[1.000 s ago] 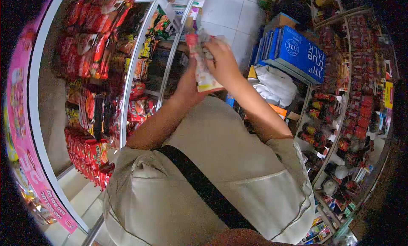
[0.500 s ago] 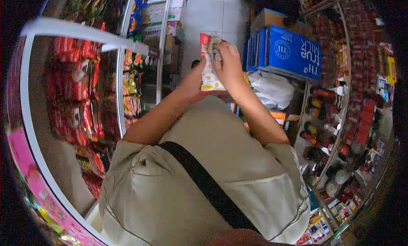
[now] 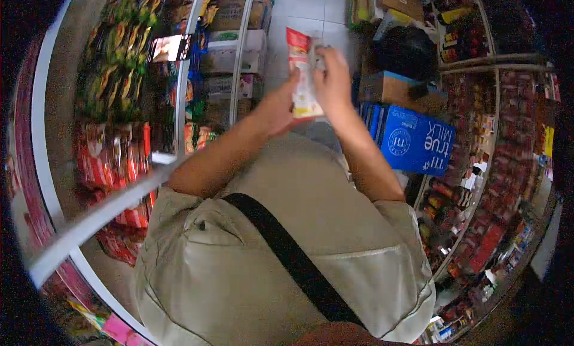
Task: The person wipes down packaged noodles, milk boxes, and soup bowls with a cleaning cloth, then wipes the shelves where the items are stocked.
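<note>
- We find the flat, upright-tilted packet of red, white and yellow printed film [image 3: 305, 90] between both hands, in front of the khaki shirt [image 3: 287, 184] and against the pale tiled floor [image 3: 302, 2].
- The left hand [image 3: 278, 111] grips its lower side edge, thumb across the face.
- The right hand [image 3: 335, 81] curls at the opposite edge, beside a greyish blur; we cannot tell whether it grips anything.
- We judge the packet light, pliable, rather slippery; its contents may crush.
- We favour holding the side edges, without squeezing the middle.
</note>
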Demonstrator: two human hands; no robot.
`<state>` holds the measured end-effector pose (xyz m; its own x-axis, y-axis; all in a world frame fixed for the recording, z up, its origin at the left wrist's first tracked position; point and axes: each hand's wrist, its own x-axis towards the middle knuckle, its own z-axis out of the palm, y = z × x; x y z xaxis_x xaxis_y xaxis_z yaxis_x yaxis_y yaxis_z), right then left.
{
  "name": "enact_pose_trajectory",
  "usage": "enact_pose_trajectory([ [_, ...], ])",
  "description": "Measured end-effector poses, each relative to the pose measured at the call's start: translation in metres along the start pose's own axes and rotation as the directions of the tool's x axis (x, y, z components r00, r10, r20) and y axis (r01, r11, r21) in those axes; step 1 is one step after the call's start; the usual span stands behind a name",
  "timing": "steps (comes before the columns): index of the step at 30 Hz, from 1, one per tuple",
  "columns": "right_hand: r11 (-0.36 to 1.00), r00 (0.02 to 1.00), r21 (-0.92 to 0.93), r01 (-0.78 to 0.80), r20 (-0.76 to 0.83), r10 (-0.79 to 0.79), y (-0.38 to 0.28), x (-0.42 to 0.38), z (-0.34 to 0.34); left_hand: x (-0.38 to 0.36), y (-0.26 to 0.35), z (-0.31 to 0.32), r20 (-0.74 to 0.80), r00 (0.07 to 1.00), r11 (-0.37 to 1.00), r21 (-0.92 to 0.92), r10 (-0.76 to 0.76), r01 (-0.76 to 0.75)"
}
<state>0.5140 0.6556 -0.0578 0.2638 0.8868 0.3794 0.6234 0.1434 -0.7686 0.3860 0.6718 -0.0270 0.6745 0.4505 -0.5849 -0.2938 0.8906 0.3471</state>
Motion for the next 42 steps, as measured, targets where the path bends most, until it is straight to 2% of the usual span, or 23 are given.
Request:
enact_pose_trajectory([
  [3, 1.000, 1.000, 0.002, 0.015, -0.019, -0.015, 0.033, 0.050, -0.021, 0.053, 0.019, 0.021, 0.097, 0.995, 0.997, -0.079, -0.015, 0.022],
  [4, 0.999, 0.999, -0.008, 0.048, -0.008, -0.048, 0.042, 0.065, -0.027, 0.071, 0.033, 0.030, 0.136, 0.991, 1.000, -0.020, -0.020, 0.023],
  [7, 0.989, 0.986, -0.065, 0.135, 0.108, -0.128, 0.058, 0.099, -0.041, 0.134, 0.074, 0.060, 0.051, 0.989, 0.991, -0.020, 0.136, -0.135],
  [8, 0.983, 0.975, -0.059, 0.174, 0.150, -0.164, 0.063, 0.112, -0.049, 0.154, 0.087, 0.067, 0.079, 0.955, 0.957, 0.031, 0.287, -0.290],
  [11, 0.985, 0.967, 0.109, 0.136, 0.200, -0.156, 0.096, 0.160, -0.069, 0.197, 0.125, 0.096, -0.031, 0.937, 0.934, -0.072, 0.349, -0.350],
  [12, 0.983, 0.979, 0.131, 0.128, 0.145, -0.147, 0.112, 0.176, -0.076, 0.210, 0.134, 0.105, -0.041, 0.912, 0.905, -0.106, 0.409, -0.411],
  [15, 0.979, 0.996, 0.185, -0.090, 0.042, 0.083, 0.151, 0.230, -0.091, 0.240, 0.154, 0.126, -0.099, 0.842, 0.846, -0.006, 0.530, -0.533],
  [17, 0.898, 0.950, 0.315, -0.306, 0.041, 0.309, 0.161, 0.264, -0.097, 0.259, 0.167, 0.129, -0.115, 0.844, 0.843, -0.071, 0.524, -0.534],
  [19, 0.545, 0.889, 0.736, -0.402, 0.173, 0.423, 0.194, 0.292, -0.084, 0.285, 0.183, 0.124, -0.155, 0.860, 0.858, -0.100, 0.487, -0.504],
  [22, 0.329, 0.863, 0.828, -0.453, 0.316, 0.394, 0.214, 0.331, -0.067, 0.321, 0.206, 0.129, -0.068, 0.880, 0.882, -0.007, 0.469, -0.471],
  [25, 0.635, 0.912, 0.656, -0.408, 0.253, 0.324, 0.210, 0.370, -0.045, 0.353, 0.239, 0.146, -0.252, 0.900, 0.931, 0.172, 0.356, -0.320],
  [26, 0.815, 0.965, 0.521, -0.253, 0.199, 0.172, 0.216, 0.391, -0.039, 0.372, 0.256, 0.137, -0.221, 0.899, 0.915, 0.240, 0.377, -0.325],
  [27, 0.931, 0.990, 0.360, -0.065, 0.139, 0.015, 0.223, 0.412, -0.034, 0.385, 0.277, 0.141, -0.158, 0.892, 0.901, 0.177, 0.423, -0.396],
  [29, 0.962, 0.966, 0.179, 0.205, 0.124, -0.229, 0.227, 0.453, -0.018, 0.410, 0.322, 0.153, -0.039, 0.860, 0.860, 0.035, 0.509, -0.508],
  [30, 0.952, 0.967, 0.237, 0.194, 0.119, -0.226, 0.228, 0.472, -0.009, 0.427, 0.344, 0.150, 0.002, 0.882, 0.882, -0.031, 0.470, -0.470],
  [32, 0.971, 0.972, 0.148, 0.189, 0.114, -0.207, 0.226, 0.511, 0.003, 0.461, 0.383, 0.134, 0.082, 0.918, 0.916, -0.151, 0.387, -0.372],
  [33, 0.976, 0.974, 0.105, 0.190, 0.107, -0.201, 0.226, 0.535, 0.007, 0.474, 0.403, 0.135, 0.214, 0.851, 0.845, 0.146, 0.480, -0.514],
  [35, 0.979, 0.978, -0.015, 0.206, -0.015, -0.206, 0.230, 0.578, 0.010, 0.494, 0.429, 0.134, 0.509, 0.712, 0.411, 0.586, 0.483, -0.698],
  [37, 0.982, 0.977, -0.076, 0.171, -0.116, -0.179, 0.241, 0.613, 0.013, 0.496, 0.448, 0.157, 0.324, 0.895, 0.752, 0.493, 0.308, -0.438],
  [38, 0.985, 0.972, -0.083, 0.150, -0.168, -0.162, 0.250, 0.634, 0.012, 0.497, 0.458, 0.172, 0.251, 0.949, 0.867, 0.410, 0.190, -0.282],
  [39, 0.986, 0.963, -0.091, 0.136, -0.222, -0.153, 0.259, 0.653, 0.009, 0.500, 0.464, 0.185, 0.224, 0.959, 0.907, 0.343, 0.175, -0.245],
  [41, 0.994, 0.975, -0.016, 0.105, -0.197, -0.106, 0.272, 0.680, 0.012, 0.508, 0.471, 0.203, 0.168, 0.975, 0.966, 0.191, 0.146, -0.177],
  [42, 0.993, 0.986, 0.031, 0.113, -0.130, -0.108, 0.278, 0.690, 0.016, 0.522, 0.474, 0.200, 0.289, 0.883, 0.868, 0.229, 0.371, -0.440],
])
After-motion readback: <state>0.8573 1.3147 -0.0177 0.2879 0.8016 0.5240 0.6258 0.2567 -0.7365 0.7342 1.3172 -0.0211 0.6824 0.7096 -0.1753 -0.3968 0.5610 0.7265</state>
